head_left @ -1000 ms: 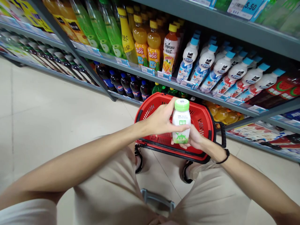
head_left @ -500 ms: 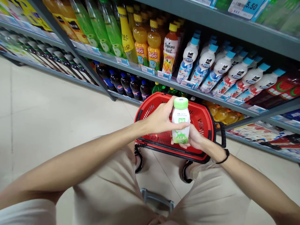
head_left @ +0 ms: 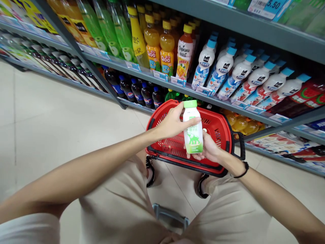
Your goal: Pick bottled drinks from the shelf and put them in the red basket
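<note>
A white bottle (head_left: 193,139) with a light green cap and a green elephant on its label is held over the red basket (head_left: 162,113). My left hand (head_left: 171,125) grips the bottle's upper part from the left, its thumb lying across the front. From the right and below, my right hand (head_left: 208,149) is wrapped round the lower part, fingers under the base. The bottle's back and some of the fingers behind it are hidden.
Shelves of drinks run across the front, with white blue-capped bottles (head_left: 223,71), orange juice bottles (head_left: 152,44) and dark cola bottles (head_left: 137,91). The basket's black handle (head_left: 240,145) sticks out at right. My shoes (head_left: 151,173) are just behind the basket; a grey stool (head_left: 170,217) is beneath me.
The bottle has tipped so more of its front label shows, and it has shifted slightly up and left. Both hands keep hold of it; the basket has stayed in place.
</note>
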`<action>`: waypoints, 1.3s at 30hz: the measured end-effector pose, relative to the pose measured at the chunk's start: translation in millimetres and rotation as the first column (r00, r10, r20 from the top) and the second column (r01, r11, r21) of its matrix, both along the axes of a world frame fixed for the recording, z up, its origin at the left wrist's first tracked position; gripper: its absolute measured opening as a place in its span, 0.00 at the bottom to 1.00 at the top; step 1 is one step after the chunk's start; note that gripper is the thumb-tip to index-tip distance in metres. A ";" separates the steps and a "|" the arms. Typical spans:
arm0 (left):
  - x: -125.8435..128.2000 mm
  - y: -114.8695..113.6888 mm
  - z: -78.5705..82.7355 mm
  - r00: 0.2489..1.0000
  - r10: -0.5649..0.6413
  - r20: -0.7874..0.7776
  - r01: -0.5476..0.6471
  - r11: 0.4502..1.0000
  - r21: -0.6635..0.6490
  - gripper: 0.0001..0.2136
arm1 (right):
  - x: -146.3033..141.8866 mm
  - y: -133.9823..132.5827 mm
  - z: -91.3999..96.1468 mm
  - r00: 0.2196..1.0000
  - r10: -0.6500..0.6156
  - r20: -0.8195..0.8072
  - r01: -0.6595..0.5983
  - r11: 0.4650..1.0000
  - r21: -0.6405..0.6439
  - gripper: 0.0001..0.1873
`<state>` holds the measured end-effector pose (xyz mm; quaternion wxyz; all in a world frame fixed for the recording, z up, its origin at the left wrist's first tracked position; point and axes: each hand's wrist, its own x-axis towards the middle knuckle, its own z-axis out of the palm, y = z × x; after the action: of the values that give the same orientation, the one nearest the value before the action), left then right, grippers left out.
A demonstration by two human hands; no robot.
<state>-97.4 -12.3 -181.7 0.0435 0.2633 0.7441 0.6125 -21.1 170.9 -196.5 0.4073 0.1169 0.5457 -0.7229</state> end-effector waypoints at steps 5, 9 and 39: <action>-3.3 1.7 -1.6 0.996 0.025 0.083 -0.028 0.999 0.038 0.28 | -1.1 1.0 0.4 1.000 0.019 -0.005 -0.019 0.999 -0.042 0.42; -3.9 3.3 0.2 0.990 0.036 0.138 -0.046 0.997 0.065 0.29 | -1.1 3.2 1.1 1.000 0.030 0.002 -0.030 0.996 -0.081 0.40; -26.6 2.2 0.7 0.937 0.107 0.333 -0.199 0.946 0.256 0.23 | 3.0 6.3 -11.4 0.873 -0.202 -0.444 0.176 0.979 -0.099 0.31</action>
<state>-124.0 -10.2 -181.1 0.0747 0.1064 0.6495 0.7492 -18.1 177.2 -207.8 0.1996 -0.0130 0.5911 -0.7814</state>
